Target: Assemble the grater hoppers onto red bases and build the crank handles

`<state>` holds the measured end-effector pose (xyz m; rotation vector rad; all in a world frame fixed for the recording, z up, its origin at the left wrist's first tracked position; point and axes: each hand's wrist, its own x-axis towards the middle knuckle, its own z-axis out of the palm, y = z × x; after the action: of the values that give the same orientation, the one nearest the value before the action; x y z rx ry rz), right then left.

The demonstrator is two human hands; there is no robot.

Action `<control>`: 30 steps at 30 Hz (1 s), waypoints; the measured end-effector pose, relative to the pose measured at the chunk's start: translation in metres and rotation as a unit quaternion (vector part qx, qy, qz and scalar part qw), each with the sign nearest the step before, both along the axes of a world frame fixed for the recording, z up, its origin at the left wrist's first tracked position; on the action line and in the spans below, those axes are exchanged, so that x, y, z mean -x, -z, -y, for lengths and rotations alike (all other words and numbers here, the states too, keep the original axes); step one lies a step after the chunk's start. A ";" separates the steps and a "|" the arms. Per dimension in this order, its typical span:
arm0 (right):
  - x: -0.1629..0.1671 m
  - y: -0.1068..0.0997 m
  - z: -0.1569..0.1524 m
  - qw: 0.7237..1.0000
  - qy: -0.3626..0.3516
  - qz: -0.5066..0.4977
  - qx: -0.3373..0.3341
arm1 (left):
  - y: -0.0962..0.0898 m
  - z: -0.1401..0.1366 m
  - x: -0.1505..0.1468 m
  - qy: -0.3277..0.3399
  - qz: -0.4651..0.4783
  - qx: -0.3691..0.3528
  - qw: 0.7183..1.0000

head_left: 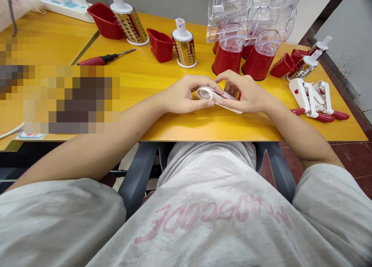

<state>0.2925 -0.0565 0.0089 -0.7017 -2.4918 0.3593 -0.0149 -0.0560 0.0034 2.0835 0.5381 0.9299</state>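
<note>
In front of my chest, just above the table's near part, both hands hold a white plastic crank handle [217, 99] with a round socket at its left end. My left hand [186, 94] pinches the socket end between thumb and fingers. Its other end lies in my right hand [248, 92], whose thumb presses on the near side while the fingers curl over the far side. Part of the crank handle is hidden by my fingers. More white crank handles [299, 94] with dark red grips lie in a pile to the right.
Red grater bases with clear plastic tops [228, 52] stand behind my hands. Perforated metal drums [185, 50] and red pushers [161, 45] line the back of the yellow table [180, 129]. A screwdriver [101, 59] lies at the left, near a pixelated patch.
</note>
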 end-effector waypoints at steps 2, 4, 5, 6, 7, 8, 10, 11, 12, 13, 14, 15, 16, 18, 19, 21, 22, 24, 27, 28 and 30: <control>-0.001 -0.002 -0.001 1.000 0.001 0.002 0.011 | -0.001 0.002 -0.002 -0.015 0.017 0.029 0.999; -0.004 -0.007 -0.003 0.999 -0.004 -0.012 0.038 | -0.001 0.000 -0.004 -0.018 0.052 0.076 0.996; -0.006 -0.009 -0.004 0.998 -0.005 -0.023 0.061 | -0.001 -0.001 -0.005 -0.017 0.077 0.106 0.991; -0.008 -0.012 -0.004 0.995 -0.005 -0.036 0.088 | -0.001 -0.003 -0.006 -0.014 0.104 0.139 0.985; -0.011 -0.015 -0.005 0.992 -0.003 -0.049 0.119 | -0.001 -0.005 -0.006 -0.008 0.130 0.172 0.976; -0.013 -0.018 -0.006 0.987 0.000 -0.059 0.152 | -0.001 -0.007 -0.006 -0.003 0.152 0.202 0.967; -0.018 -0.021 -0.008 0.974 0.000 -0.067 0.215 | 0.000 -0.012 -0.005 0.002 0.180 0.254 0.950; -0.020 -0.022 -0.009 0.969 -0.003 -0.068 0.238 | 0.001 -0.015 -0.004 0.004 0.185 0.279 0.942; -0.021 -0.021 -0.011 0.966 -0.007 -0.067 0.251 | 0.002 -0.018 -0.002 0.002 0.186 0.304 0.934; -0.022 -0.021 -0.013 0.965 -0.012 -0.065 0.254 | 0.003 -0.021 0.000 -0.003 0.186 0.329 0.926; -0.023 -0.019 -0.016 0.967 -0.017 -0.066 0.245 | 0.004 -0.025 0.001 -0.008 0.185 0.357 0.916; -0.023 -0.017 -0.018 0.971 -0.019 -0.069 0.229 | 0.006 -0.028 0.003 -0.012 0.184 0.385 0.905; -0.023 -0.015 -0.020 0.975 -0.019 -0.073 0.211 | 0.007 -0.032 0.005 -0.014 0.184 0.410 0.893; -0.022 -0.011 -0.022 0.979 -0.012 -0.082 0.185 | 0.009 -0.039 0.008 -0.013 0.183 0.453 0.873; -0.020 -0.008 -0.023 0.979 -0.002 -0.087 0.182 | 0.011 -0.042 0.009 -0.011 0.183 0.467 0.865; -0.017 -0.003 -0.022 0.977 0.019 -0.101 0.188 | 0.015 -0.048 0.011 -0.007 0.177 0.484 0.857; -0.015 0.000 -0.021 0.976 0.028 -0.109 0.189 | 0.018 -0.051 0.012 -0.004 0.171 0.487 0.856; -0.011 0.003 -0.019 0.974 0.039 -0.126 0.184 | 0.023 -0.056 0.014 0.003 0.162 0.486 0.859; -0.007 0.005 -0.017 0.973 0.047 -0.137 0.180 | 0.028 -0.062 0.016 0.007 0.145 0.482 0.864; -0.006 0.005 -0.016 0.973 0.049 -0.137 0.180 | 0.028 -0.063 0.017 0.000 0.141 0.484 0.864; -0.006 0.005 -0.016 0.975 0.051 -0.131 0.170 | 0.028 -0.064 0.017 -0.019 0.137 0.492 0.860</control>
<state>0.2984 -0.0407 0.0037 -0.8503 -2.1563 0.7989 -0.0321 0.0078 -0.0250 1.0006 0.7062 0.7180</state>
